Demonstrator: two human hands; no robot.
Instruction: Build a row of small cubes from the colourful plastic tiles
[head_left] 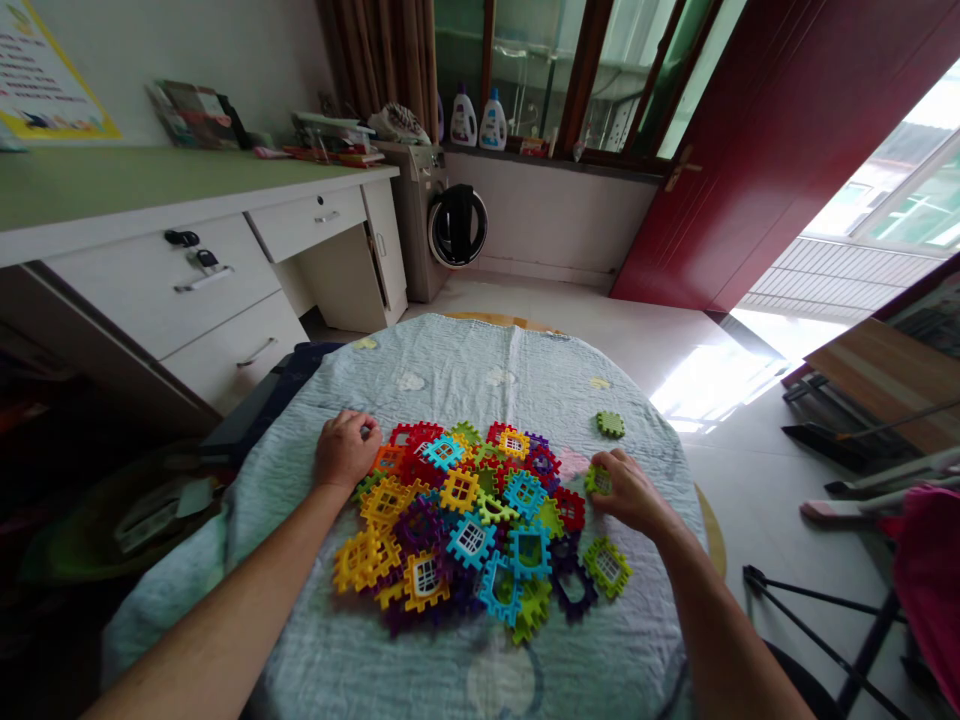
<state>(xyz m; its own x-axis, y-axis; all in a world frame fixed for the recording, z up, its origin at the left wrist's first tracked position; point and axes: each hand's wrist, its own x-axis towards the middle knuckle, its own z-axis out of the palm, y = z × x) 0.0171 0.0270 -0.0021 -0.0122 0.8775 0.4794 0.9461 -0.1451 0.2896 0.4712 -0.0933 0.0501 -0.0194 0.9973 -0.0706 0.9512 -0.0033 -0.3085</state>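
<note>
A pile of colourful plastic interlocking tiles in red, yellow, blue, green and purple lies on a round table covered with a pale blue cloth. My left hand rests curled at the pile's left edge, fingers closed against the tiles there; what it holds is hidden. At the pile's right side, my right hand pinches a green tile. Another green tile lies alone on the cloth beyond the right hand.
A white desk with drawers stands at the left. A small washing machine sits by the far wall under a window sill with detergent bottles. A red door is at the right, with a wooden table and stand legs nearby.
</note>
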